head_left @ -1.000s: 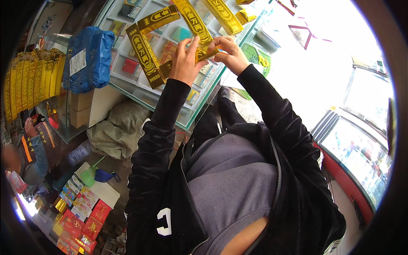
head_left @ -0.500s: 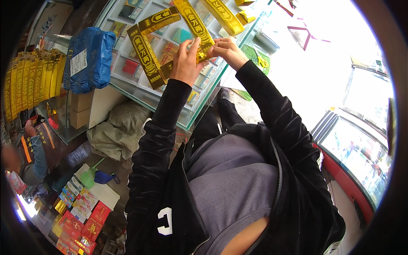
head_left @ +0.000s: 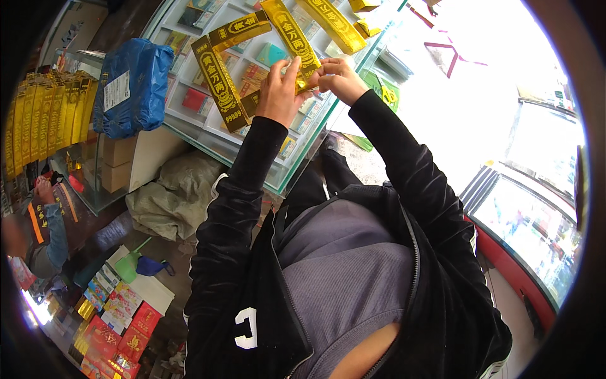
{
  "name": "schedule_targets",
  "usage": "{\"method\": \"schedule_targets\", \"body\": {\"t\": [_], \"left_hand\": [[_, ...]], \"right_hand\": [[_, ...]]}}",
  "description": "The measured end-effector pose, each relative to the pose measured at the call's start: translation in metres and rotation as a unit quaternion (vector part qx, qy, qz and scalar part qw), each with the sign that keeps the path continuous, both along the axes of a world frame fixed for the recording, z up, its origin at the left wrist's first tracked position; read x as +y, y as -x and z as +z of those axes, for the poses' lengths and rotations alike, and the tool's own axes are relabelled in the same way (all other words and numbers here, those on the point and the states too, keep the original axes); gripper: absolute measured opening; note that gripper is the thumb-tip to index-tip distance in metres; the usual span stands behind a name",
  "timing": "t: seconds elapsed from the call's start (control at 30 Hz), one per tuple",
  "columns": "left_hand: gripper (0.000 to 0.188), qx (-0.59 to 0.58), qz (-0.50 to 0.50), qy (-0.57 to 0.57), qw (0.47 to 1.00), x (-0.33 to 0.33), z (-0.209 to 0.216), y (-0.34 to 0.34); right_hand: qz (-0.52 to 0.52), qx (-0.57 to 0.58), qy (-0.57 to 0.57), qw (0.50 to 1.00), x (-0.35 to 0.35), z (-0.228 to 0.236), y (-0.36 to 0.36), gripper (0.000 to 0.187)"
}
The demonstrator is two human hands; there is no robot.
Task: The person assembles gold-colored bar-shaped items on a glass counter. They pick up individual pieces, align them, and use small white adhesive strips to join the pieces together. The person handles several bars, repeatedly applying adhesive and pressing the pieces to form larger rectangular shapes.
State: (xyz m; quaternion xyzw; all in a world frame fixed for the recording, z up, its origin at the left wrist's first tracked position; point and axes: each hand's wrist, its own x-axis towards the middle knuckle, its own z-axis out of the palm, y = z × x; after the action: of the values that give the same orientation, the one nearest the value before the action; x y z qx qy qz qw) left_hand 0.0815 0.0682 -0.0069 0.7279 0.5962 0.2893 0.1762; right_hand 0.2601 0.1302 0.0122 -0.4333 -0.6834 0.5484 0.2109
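Note:
Over the glass display counter point(head_left: 278, 179), a square frame folded from gold printed cardboard point(head_left: 219, 82) lies with its open middle showing the goods below. My left hand point(head_left: 279, 95) is closed on its near right part, thumb and fingers around the cardboard. At the same corner my right hand point(head_left: 342, 81) pinches the cardboard's end, its fingertips close to those of my left. Just what the fingertips press is partly hidden. Beyond my right hand lies a separate gold cardboard strip point(head_left: 331, 25), and next to it a small crumpled gold piece point(head_left: 365, 28).
Left of the frame sits a blue plastic-wrapped parcel point(head_left: 131, 88), beside a row of gold cardboard strips point(head_left: 50, 120). A grey-green sack point(head_left: 169, 199) slumps below. Red boxes point(head_left: 120, 335) are stacked lower left, near another person's sleeve point(head_left: 57, 237). Green-handled scissors point(head_left: 390, 96) lie at the right.
My right fingers have curled slightly more at the frame's corner. Both hands stay in nearly the same place, and the frame has hardly moved.

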Motion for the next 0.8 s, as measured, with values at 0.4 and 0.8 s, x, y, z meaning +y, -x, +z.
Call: {"method": "schedule_targets", "body": {"t": [0.4, 0.8], "left_hand": [[0.081, -0.007, 0.006, 0.013, 1.0, -0.001, 0.002, -0.001], [0.079, -0.002, -0.001, 0.0, 1.0, 0.0, 0.0, 0.0]], "right_hand": [[-0.104, -0.075, -0.008, 0.992, -0.008, -0.008, 0.007, 0.017], [-0.179, 0.092, -0.005, 0.979, -0.036, 0.024, 0.018, 0.02]]}}
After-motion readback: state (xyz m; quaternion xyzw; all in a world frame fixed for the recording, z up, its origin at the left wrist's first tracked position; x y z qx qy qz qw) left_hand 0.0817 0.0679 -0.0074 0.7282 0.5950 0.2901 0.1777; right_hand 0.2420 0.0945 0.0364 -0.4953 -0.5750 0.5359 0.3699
